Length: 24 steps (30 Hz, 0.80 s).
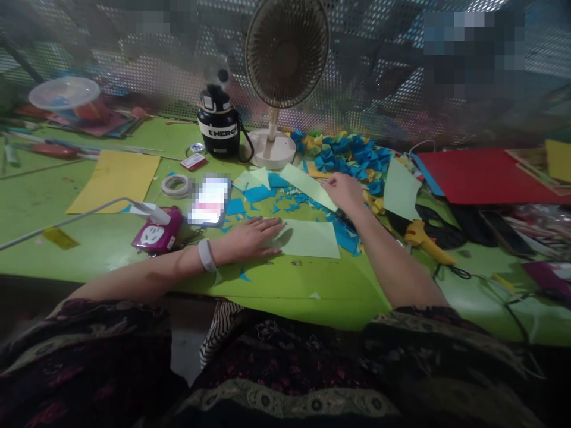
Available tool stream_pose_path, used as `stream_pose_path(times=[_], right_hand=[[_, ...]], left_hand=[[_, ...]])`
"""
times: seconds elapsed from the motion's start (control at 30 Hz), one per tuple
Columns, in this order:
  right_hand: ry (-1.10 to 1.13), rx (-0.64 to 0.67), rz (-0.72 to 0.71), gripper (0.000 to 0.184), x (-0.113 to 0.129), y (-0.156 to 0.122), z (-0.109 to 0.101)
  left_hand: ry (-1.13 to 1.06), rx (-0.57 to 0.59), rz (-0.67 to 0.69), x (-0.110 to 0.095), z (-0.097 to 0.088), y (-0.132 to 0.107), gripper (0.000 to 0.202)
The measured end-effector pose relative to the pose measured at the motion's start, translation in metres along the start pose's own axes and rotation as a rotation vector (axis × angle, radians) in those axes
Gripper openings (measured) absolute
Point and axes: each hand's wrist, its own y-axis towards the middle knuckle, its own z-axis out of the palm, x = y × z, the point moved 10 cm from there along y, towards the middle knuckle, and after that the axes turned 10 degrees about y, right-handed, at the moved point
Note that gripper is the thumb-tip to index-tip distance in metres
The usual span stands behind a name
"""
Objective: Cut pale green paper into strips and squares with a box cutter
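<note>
My left hand lies flat with its fingers stretched out, resting on the left edge of a light green paper sheet on the green table. My right hand reaches further back with its fingers curled, pinching the end of a long pale green paper strip. Blue paper scraps lie scattered between the two hands. A white band sits on my left wrist.
A desk fan, a black jar, a tape roll, a phone and a purple power socket stand behind my left hand. Folded blue and yellow paper pieces, red paper and a yellow glue gun lie right.
</note>
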Motion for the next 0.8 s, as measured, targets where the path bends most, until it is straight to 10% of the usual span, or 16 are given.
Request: stream_pose_path(times=[0.13, 0.23, 0.47, 0.8], right_hand=[[-0.043, -0.063, -0.262, 0.025, 0.025, -0.029, -0.003], [0.044, 0.209, -0.409, 0.027, 0.038, -0.062, 0.02], [0.035, 0.53, -0.199, 0.049, 0.023, -0.09, 0.045], [0.122, 0.421, -0.457, 0.037, 0.045, -0.118, 0.029]], left_hand=[[0.018, 0.012, 0.023, 0.0, 0.005, 0.0, 0.067], [0.03, 0.018, 0.033, 0.0, 0.005, 0.001, 0.067], [0.019, 0.017, -0.038, 0.007, -0.003, 0.002, 0.067], [0.047, -0.013, -0.075, 0.014, -0.011, 0.003, 0.062]])
